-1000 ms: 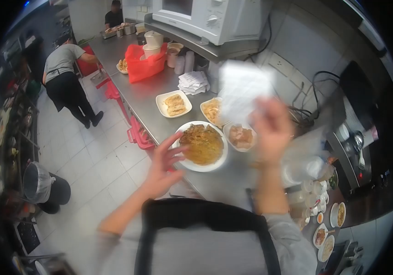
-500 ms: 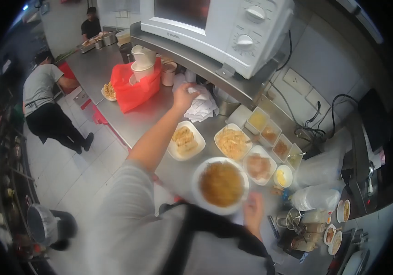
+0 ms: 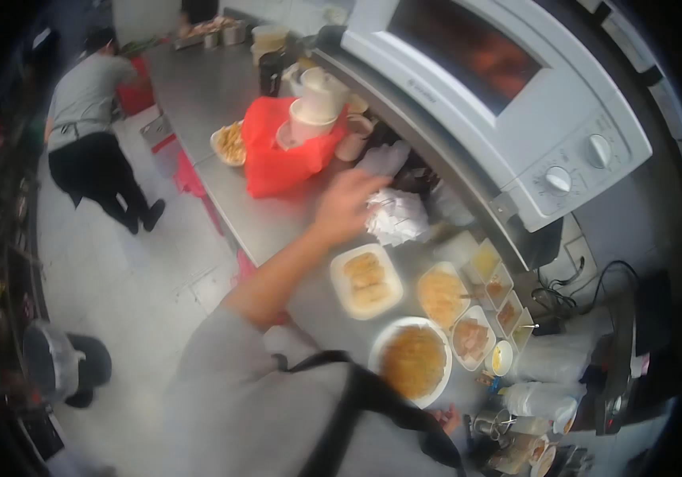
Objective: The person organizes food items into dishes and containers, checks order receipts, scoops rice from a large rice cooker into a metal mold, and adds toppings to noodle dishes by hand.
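My left hand (image 3: 347, 205) reaches over the counter, blurred, its fingers stretched out beside a pile of crumpled white paper slips (image 3: 398, 216). I cannot tell whether the fingertips touch the paper. Below that arm sits a white tray (image 3: 343, 298) with pale rolled pieces of food. A round white bowl (image 3: 379, 350) of brownish-orange food stands near my body. Just past its lower rim is my right hand (image 3: 446, 416), small and partly hidden by my apron, so its grip does not show.
A red plastic bag (image 3: 273, 171) holds white tubs (image 3: 317, 99). The white microwave (image 3: 452, 111) sits on a shelf above. Food trays (image 3: 472, 338) and seasoning containers (image 3: 497, 285) line the right. Another person (image 3: 90, 103) bends at the far left, near a bin (image 3: 42, 362).
The view has turned, shifting the counter things rightward. My left hand's fingers are straighter beside the paper slips. My right hand shows less, lower by the bowl.
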The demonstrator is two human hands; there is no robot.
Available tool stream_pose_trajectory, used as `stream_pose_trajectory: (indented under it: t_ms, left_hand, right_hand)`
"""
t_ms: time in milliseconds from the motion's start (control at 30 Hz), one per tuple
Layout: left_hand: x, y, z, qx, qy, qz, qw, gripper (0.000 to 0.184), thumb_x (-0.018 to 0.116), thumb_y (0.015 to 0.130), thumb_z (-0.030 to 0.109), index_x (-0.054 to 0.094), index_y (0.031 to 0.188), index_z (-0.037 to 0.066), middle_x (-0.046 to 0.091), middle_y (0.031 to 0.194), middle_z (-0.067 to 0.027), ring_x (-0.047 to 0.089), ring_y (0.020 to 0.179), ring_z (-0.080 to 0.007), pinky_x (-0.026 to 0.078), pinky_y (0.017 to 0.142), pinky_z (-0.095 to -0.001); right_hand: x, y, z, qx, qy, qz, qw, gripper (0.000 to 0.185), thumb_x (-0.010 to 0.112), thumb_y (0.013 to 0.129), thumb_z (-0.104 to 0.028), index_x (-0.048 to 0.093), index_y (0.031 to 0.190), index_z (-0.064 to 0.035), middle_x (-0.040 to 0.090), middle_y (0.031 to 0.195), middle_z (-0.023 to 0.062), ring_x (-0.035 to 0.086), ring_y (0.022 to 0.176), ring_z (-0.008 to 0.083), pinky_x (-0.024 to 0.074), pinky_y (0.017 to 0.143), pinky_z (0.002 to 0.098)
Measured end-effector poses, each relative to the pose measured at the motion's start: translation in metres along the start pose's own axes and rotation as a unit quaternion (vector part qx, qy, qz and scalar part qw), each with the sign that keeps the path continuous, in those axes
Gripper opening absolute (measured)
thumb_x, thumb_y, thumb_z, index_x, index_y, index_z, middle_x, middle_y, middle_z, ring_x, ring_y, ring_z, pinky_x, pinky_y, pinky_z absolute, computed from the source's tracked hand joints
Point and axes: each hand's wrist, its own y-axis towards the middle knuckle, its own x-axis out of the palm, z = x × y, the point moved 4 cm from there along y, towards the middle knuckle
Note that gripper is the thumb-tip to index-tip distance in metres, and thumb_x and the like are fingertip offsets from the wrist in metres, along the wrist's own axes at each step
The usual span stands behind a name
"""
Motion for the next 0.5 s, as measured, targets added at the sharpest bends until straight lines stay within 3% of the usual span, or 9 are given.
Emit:
stream_pose_trajectory:
  t_ms: [67,100,167,200,267,300,333,400,500]
  left_hand:
    - [-0.060,-0.032,-0.059,-0.066,0.131,0.186,0.972,0.047,0.066,0.074,0.019,0.053,0.117,0.006,0.052,0.111,-0.0147,0.049,0.104,-0.0309,0.037,0.092,-0.0447]
    - [-0.075,-0.053,-0.129,-0.094,0.295,0.250,0.917,0.045,0.066,0.076,0.024,0.052,0.114,0.003,0.053,0.108,-0.0177,0.048,0.101,-0.0328,0.037,0.090,-0.0420]
    - [-0.136,-0.066,-0.229,-0.344,0.136,0.293,0.882,0.047,0.059,0.083,0.027,0.048,0.120,-0.001,0.047,0.122,-0.0231,0.044,0.112,-0.0356,0.034,0.096,-0.0402]
    - [-0.150,-0.088,-0.315,-0.465,-0.002,0.225,0.856,0.050,0.058,0.084,0.027,0.045,0.125,0.000,0.043,0.129,-0.0224,0.041,0.117,-0.0334,0.032,0.099,-0.0408]
    - [-0.144,-0.102,-0.401,-0.458,0.096,0.065,0.881,0.051,0.054,0.087,0.031,0.040,0.131,0.009,0.056,0.108,-0.0185,0.055,0.093,-0.0301,0.045,0.079,-0.0353]
    - [-0.146,-0.098,-0.386,-0.575,-0.108,0.051,0.810,0.050,0.048,0.090,0.032,0.036,0.135,0.012,0.061,0.094,-0.0165,0.061,0.077,-0.0276,0.052,0.063,-0.0309]
    - [-0.140,-0.094,-0.342,-0.573,-0.245,0.090,0.777,0.050,0.044,0.091,0.035,0.036,0.132,0.008,0.060,0.090,-0.0147,0.061,0.069,-0.0223,0.053,0.056,-0.0278]
    - [-0.116,-0.105,-0.392,-0.547,-0.446,0.058,0.706,0.046,0.042,0.092,0.035,0.040,0.125,0.003,0.060,0.089,-0.0143,0.061,0.064,-0.0216,0.054,0.056,-0.0294]
    - [-0.108,-0.108,-0.404,-0.564,-0.448,0.076,0.689,0.042,0.040,0.092,0.033,0.043,0.119,0.001,0.060,0.091,-0.0145,0.061,0.062,-0.0231,0.055,0.056,-0.0307]
  right_hand:
    - [-0.005,-0.005,-0.004,0.023,-0.028,0.046,0.998,0.041,0.055,0.081,-0.006,0.046,0.121,-0.0019,0.043,0.119,0.0191,0.048,0.101,0.0297,0.0428,0.080,0.0351]
    - [-0.005,-0.010,0.012,-0.007,-0.064,0.053,0.997,0.042,0.054,0.081,-0.006,0.044,0.122,-0.0009,0.042,0.120,0.0203,0.045,0.107,0.0347,0.0383,0.090,0.0378]
    - [-0.006,-0.011,-0.004,0.026,-0.120,0.067,0.990,0.045,0.055,0.080,-0.007,0.043,0.122,-0.0010,0.042,0.120,0.0218,0.042,0.110,0.0385,0.0328,0.097,0.0415]
    - [-0.006,-0.010,-0.011,0.017,-0.132,0.069,0.989,0.046,0.056,0.079,-0.007,0.042,0.122,-0.0016,0.042,0.119,0.0220,0.042,0.110,0.0387,0.0326,0.097,0.0423]
    - [-0.006,-0.010,-0.021,-0.006,-0.156,0.053,0.986,0.047,0.057,0.078,-0.008,0.042,0.123,-0.0026,0.042,0.119,0.0224,0.041,0.111,0.0392,0.0323,0.096,0.0437]
    - [-0.007,-0.010,-0.024,0.005,-0.159,0.059,0.986,0.047,0.058,0.078,-0.009,0.043,0.122,-0.0031,0.042,0.119,0.0224,0.041,0.111,0.0392,0.0325,0.096,0.0441]
    - [-0.008,-0.010,-0.026,0.010,-0.163,0.058,0.985,0.047,0.058,0.078,-0.009,0.043,0.122,-0.0035,0.042,0.119,0.0223,0.041,0.111,0.0392,0.0328,0.096,0.0445]
    - [-0.006,-0.012,-0.026,0.018,-0.172,0.065,0.983,0.046,0.059,0.078,-0.011,0.045,0.121,-0.0053,0.044,0.119,0.0210,0.042,0.110,0.0387,0.0340,0.095,0.0446]
    - [-0.006,-0.012,-0.027,0.043,-0.178,0.058,0.981,0.045,0.058,0.078,-0.011,0.045,0.121,-0.0065,0.044,0.119,0.0196,0.043,0.109,0.0380,0.0346,0.094,0.0448]
